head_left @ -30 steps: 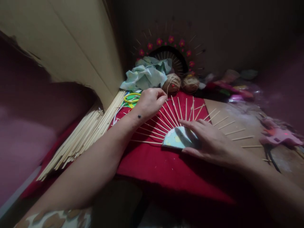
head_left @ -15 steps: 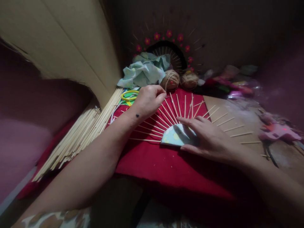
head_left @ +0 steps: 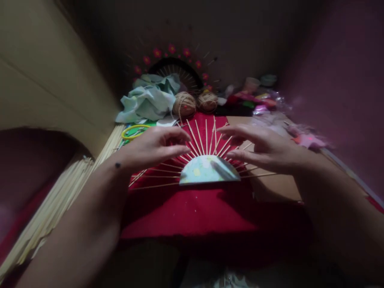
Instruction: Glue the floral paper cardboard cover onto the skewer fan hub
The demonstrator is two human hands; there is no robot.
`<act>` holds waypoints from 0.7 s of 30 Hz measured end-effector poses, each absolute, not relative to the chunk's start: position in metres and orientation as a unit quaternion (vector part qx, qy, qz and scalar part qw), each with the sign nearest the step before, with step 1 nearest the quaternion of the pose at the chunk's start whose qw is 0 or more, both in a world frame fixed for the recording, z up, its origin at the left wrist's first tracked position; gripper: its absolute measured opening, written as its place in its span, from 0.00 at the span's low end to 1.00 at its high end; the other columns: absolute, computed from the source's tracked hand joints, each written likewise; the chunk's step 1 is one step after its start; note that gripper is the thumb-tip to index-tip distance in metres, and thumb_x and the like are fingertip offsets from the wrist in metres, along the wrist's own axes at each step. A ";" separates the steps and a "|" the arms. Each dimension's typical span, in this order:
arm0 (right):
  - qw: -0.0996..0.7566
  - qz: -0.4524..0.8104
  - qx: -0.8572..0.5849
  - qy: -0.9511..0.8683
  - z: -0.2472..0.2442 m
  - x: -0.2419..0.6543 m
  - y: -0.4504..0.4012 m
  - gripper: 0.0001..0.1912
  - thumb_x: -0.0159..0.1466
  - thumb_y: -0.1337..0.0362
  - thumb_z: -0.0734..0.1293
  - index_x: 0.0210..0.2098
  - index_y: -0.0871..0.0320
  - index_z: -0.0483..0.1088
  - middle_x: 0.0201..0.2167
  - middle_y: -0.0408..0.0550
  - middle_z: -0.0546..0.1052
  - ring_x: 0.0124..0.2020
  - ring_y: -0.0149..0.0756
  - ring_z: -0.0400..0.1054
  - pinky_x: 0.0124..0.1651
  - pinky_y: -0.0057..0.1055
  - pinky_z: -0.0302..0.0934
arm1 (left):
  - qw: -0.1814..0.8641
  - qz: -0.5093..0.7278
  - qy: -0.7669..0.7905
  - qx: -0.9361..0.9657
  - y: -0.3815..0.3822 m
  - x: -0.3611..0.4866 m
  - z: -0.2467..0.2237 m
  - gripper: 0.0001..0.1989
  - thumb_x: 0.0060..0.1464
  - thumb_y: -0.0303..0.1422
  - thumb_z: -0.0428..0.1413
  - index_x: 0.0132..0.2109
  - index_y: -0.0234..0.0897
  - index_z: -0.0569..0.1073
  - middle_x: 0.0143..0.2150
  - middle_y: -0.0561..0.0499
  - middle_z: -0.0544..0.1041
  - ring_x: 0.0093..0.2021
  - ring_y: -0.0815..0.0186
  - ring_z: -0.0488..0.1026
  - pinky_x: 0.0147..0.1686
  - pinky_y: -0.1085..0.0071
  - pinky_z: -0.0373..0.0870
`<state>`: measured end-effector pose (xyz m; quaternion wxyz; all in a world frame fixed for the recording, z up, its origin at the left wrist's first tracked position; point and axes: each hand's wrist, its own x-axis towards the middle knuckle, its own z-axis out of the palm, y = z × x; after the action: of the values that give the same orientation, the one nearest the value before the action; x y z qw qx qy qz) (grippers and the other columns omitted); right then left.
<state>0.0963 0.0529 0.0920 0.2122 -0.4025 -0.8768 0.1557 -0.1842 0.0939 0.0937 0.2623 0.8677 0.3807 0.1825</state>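
A half-round piece covered in pale patterned cloth (head_left: 207,171) lies on the red cloth (head_left: 192,216), its straight edge toward me. Thin wooden sticks (head_left: 197,138) fan out from its curved edge. Over the sticks on the left is my left hand (head_left: 160,146), fingers apart and slightly curled, with nothing seen in it. My right hand (head_left: 255,148) hovers over the right-hand sticks, its thumb and fingers apart and holding nothing visible.
A bundle of long sticks (head_left: 64,196) lies at the left. Behind are crumpled pale cloth (head_left: 150,100), two twine balls (head_left: 184,105), a yellow ring (head_left: 124,132) and a dark arch with pink flowers (head_left: 171,49). Plastic-wrapped items (head_left: 264,106) sit at the back right beside brown board (head_left: 276,188).
The view has shifted, so the scene appears further left. My left hand has opened from a pinch, and my right hand has lifted off the half-round piece.
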 end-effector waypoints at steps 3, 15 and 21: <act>0.108 0.209 -0.416 -0.878 0.094 0.108 0.050 0.30 0.63 0.52 0.68 0.60 0.58 0.65 0.51 0.54 0.75 0.47 0.45 0.71 0.45 0.37 0.66 | 0.251 0.074 0.347 0.900 0.078 -0.180 0.104 0.20 0.55 0.45 0.61 0.50 0.39 0.74 0.42 0.52 0.76 0.39 0.66 0.73 0.37 0.72 0.69; 0.058 0.204 -0.370 -0.904 0.072 0.102 0.045 0.23 0.61 0.66 0.69 0.55 0.58 0.66 0.47 0.51 0.71 0.46 0.41 0.66 0.46 0.33 0.61 | 0.109 -0.053 0.367 0.922 0.068 -0.161 0.080 0.37 0.53 0.54 0.58 0.64 0.41 0.60 0.54 0.43 0.69 0.52 0.52 0.67 0.48 0.58 0.68; 0.087 0.226 -0.354 -0.903 0.071 0.102 0.044 0.22 0.59 0.70 0.69 0.54 0.59 0.66 0.47 0.51 0.71 0.46 0.40 0.66 0.47 0.33 0.61 | 0.130 -0.024 0.371 0.919 0.068 -0.158 0.079 0.33 0.58 0.45 0.56 0.65 0.37 0.59 0.57 0.42 0.69 0.55 0.53 0.68 0.52 0.59 0.66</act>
<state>0.1024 0.0444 0.0707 0.0868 -0.3545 -0.9033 0.2256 -0.1583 0.0677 0.0790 0.1297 0.9191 0.3714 -0.0238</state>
